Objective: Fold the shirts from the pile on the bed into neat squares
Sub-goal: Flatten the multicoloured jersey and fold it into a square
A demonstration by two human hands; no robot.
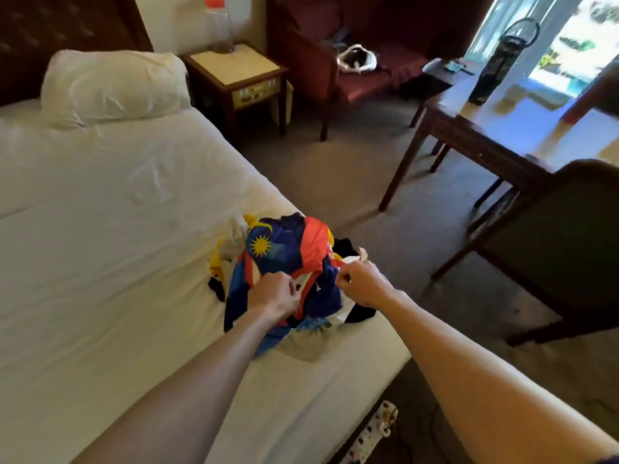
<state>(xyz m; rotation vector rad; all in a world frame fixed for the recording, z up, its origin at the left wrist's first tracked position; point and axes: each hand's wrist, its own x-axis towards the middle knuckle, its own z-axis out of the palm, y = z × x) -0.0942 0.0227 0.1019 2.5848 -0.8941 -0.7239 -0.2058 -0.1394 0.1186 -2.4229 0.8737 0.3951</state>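
pile (281,286) mostly buried under flag-print shirt (284,249) in both hands (276,294)

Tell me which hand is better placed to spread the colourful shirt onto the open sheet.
Probably left. The left hand pinches the colourful shirt nearest the bare sheet; the right hand holds it by the bed's edge.
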